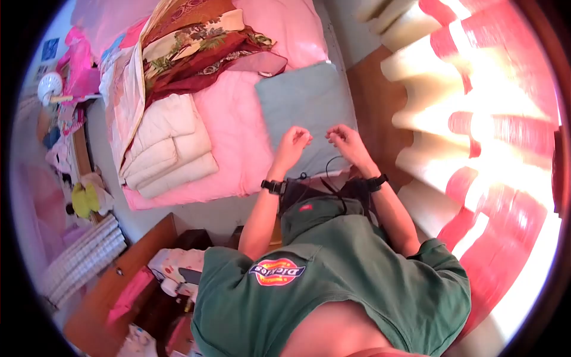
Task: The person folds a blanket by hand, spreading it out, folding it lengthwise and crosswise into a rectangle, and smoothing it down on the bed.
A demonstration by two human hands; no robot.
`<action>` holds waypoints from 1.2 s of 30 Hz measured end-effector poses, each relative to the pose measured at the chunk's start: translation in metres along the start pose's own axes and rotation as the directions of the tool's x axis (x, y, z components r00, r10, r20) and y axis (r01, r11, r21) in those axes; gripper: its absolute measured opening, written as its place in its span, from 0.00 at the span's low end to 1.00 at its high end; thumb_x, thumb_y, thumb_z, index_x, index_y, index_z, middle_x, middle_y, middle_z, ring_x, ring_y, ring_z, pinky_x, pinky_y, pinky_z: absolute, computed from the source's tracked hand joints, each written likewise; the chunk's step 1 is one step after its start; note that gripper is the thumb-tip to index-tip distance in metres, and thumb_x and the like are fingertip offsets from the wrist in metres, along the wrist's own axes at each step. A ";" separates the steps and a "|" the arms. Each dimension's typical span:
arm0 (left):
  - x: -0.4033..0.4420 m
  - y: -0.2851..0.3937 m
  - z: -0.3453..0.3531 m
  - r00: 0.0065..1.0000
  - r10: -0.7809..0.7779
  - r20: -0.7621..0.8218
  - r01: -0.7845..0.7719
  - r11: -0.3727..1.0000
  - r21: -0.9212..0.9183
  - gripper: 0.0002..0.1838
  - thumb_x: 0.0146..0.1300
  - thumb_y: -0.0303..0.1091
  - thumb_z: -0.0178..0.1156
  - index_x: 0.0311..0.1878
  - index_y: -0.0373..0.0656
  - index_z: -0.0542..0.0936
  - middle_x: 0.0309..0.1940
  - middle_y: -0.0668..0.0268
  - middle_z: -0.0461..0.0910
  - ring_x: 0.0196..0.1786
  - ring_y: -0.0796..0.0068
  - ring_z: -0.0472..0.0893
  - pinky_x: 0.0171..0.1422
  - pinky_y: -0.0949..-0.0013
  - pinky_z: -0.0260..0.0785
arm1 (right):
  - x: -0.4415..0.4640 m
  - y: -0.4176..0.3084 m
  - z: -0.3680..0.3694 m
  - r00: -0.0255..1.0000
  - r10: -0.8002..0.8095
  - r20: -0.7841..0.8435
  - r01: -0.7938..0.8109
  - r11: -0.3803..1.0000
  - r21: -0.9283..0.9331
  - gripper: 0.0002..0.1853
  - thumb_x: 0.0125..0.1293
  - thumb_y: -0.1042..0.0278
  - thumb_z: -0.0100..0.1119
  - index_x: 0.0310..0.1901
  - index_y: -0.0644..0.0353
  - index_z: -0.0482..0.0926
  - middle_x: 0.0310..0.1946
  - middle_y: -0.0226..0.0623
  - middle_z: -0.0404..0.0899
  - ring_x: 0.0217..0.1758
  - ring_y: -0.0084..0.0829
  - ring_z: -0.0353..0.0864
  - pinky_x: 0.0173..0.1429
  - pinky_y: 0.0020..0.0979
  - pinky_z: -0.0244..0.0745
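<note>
My left hand (294,141) is raised with its fingers curled in and the thumb close to them; nothing shows in it. Facing it across a small gap, my right hand (346,141) has its fingers bent in the same way, also with nothing visible in them. Both are above a flat grey-blue folded cloth or cushion (309,92) at the edge of the pink bedding (235,137); whether they touch it I cannot tell. Each wrist has a black strap. Thin black cords (333,184) loop between my forearms, in front of my green shirt.
A folded cream quilt (172,140) lies left on the bed, below a crumpled red and patterned blanket (208,56). Bright red and cream curtains (470,125) hang at right. An open wooden drawer or cabinet (143,250) holding clothes stands at lower left, near a white fan (50,89).
</note>
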State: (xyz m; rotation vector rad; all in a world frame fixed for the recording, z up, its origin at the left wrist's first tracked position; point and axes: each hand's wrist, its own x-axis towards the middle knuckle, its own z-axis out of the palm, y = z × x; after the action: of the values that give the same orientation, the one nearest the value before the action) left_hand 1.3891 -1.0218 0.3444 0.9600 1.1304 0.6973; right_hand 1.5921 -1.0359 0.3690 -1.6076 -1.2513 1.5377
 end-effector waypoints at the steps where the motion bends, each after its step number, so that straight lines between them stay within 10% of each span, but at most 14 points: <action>1: 0.003 -0.007 0.006 0.997 -0.041 -0.068 0.042 0.999 0.004 0.08 0.68 0.34 0.52 0.43 0.39 0.73 0.38 0.64 0.80 0.40 0.77 0.79 0.44 0.73 0.70 | 0.014 0.006 -0.011 0.999 -0.016 0.036 0.017 1.000 -0.009 0.09 0.64 0.73 0.51 0.42 0.68 0.75 0.35 0.38 0.81 0.37 0.26 0.80 0.45 0.29 0.75; 24: 0.009 0.013 0.053 0.834 0.055 -0.549 -0.227 0.941 -0.251 0.08 0.67 0.33 0.53 0.41 0.37 0.72 0.35 0.66 0.78 0.37 0.81 0.77 0.42 0.75 0.70 | 0.147 -0.055 -0.026 0.850 -0.074 0.521 0.177 0.973 -0.150 0.10 0.67 0.71 0.49 0.46 0.65 0.74 0.37 0.36 0.81 0.38 0.25 0.80 0.40 0.25 0.74; 36: 0.011 0.035 0.068 0.325 -0.273 -0.905 -0.134 0.934 -0.330 0.09 0.67 0.34 0.54 0.43 0.37 0.73 0.37 0.65 0.80 0.38 0.79 0.78 0.44 0.74 0.70 | 0.281 -0.085 0.048 0.467 0.026 0.884 0.194 0.972 -0.131 0.08 0.66 0.71 0.49 0.43 0.64 0.75 0.37 0.35 0.81 0.37 0.23 0.79 0.38 0.25 0.74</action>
State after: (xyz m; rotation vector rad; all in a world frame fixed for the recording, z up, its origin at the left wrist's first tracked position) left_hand 1.4570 -1.0158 0.3794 0.0464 1.9791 1.4421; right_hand 1.4965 -0.7593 0.3179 -0.7165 -2.0484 2.3550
